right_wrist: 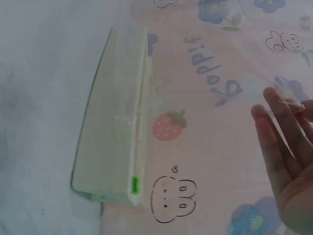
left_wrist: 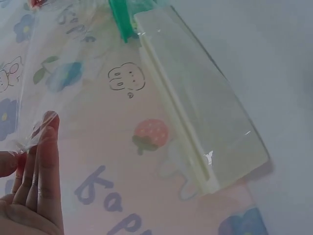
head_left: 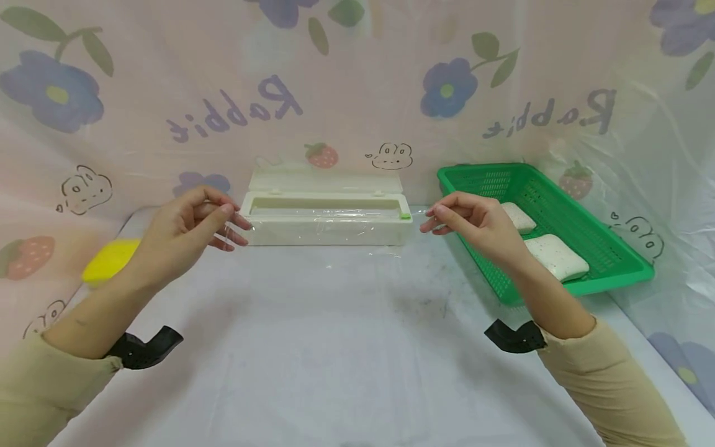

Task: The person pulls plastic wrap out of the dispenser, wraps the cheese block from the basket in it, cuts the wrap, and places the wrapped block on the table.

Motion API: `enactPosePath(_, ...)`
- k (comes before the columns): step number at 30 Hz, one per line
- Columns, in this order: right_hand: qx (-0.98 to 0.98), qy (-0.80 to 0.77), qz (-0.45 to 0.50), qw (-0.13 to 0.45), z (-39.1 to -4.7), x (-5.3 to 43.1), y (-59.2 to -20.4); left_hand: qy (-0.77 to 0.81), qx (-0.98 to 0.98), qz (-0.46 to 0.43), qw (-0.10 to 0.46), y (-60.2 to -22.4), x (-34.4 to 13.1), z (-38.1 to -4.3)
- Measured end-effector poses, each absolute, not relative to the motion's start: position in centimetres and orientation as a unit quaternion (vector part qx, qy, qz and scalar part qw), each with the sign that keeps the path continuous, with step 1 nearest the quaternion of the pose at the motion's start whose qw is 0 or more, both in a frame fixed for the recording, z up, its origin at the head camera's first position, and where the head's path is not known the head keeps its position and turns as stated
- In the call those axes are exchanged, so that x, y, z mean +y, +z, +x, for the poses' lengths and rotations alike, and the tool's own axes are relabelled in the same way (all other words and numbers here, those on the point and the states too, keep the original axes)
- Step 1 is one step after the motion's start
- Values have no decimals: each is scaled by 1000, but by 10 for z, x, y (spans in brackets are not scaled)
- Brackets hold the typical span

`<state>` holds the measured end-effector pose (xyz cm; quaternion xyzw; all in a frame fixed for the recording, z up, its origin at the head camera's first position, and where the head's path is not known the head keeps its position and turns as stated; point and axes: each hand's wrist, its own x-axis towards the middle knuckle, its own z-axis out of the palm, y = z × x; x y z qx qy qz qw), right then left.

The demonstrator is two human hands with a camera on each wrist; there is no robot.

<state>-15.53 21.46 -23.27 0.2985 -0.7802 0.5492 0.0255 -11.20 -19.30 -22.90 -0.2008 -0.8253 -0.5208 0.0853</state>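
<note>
A clear sheet of plastic wrap (head_left: 328,233) stretches between both hands, in front of a cream-white wrap dispenser box (head_left: 279,236). My left hand (head_left: 181,236) pinches one corner between thumb and forefinger, its other fingers extended; the left wrist view shows the bunched film (left_wrist: 24,146) at the fingertips. At the opposite corner, my right hand (head_left: 477,223) pinches the film in the same way, as the right wrist view (right_wrist: 291,142) also shows. The dispenser's lid (head_left: 324,181) stands raised at the back, and a small green slider (head_left: 405,216) sits at its right end. The film's lower edge is hard to make out.
At right, a green plastic basket (head_left: 603,248) holds white, speckled, pillow-shaped pieces (head_left: 558,256). Part of a yellow object (head_left: 108,261) shows behind the left forearm. A white cover lies over the table (head_left: 324,347), and a printed curtain (head_left: 346,81) hangs behind it.
</note>
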Motion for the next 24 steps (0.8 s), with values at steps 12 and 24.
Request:
enactPosePath(12,-776,554,287,-96,-158,214,-288,-500,-843,-197,-25,-273,-190,-104)
enactPosePath(24,-758,550,306,-169,-160,210,-322,-483,-852,-178,-93,-303,-189,-99)
